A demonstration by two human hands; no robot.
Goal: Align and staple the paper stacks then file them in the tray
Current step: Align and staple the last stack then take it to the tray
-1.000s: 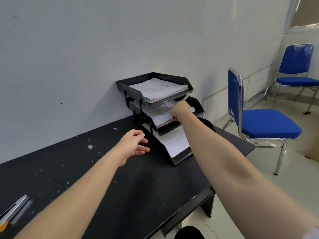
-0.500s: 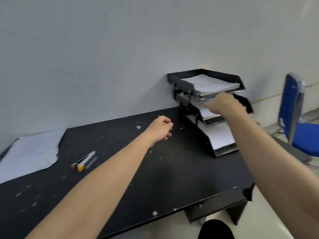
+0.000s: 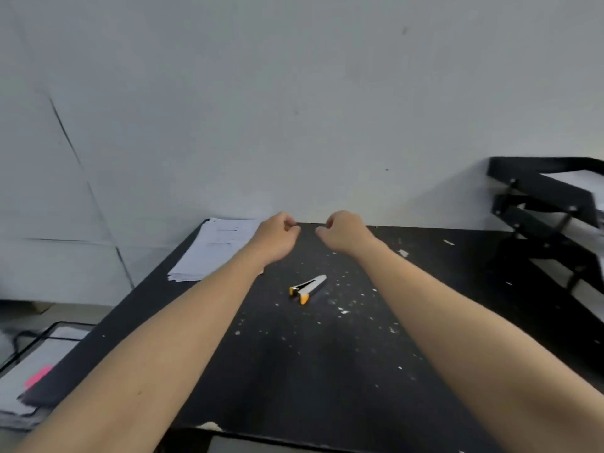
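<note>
Both your hands hang above the far part of the black desk, near each other but apart, fingers loosely curled with nothing in them: your left hand over the desk just beside the paper stack, your right hand a little to its right. Starting at the left edge of view, a low tray with papers and a pink tab sits below the desk's level. On the desk's far left corner lies the paper stack, white sheets lying flat, its long side running away from you toward the wall, its near corner hidden behind your left forearm. Between your forearms, nearer to you than the hands, the stapler lies on the desktop, touched by neither hand; its long axis runs diagonally, the orange-tipped end pointing toward you and leftward, the pale end pointing away and to the right. White flecks speckle the desk around it. At the far right stands the black stacked file tray, with paper showing in its top tier at the frame edge.
</note>
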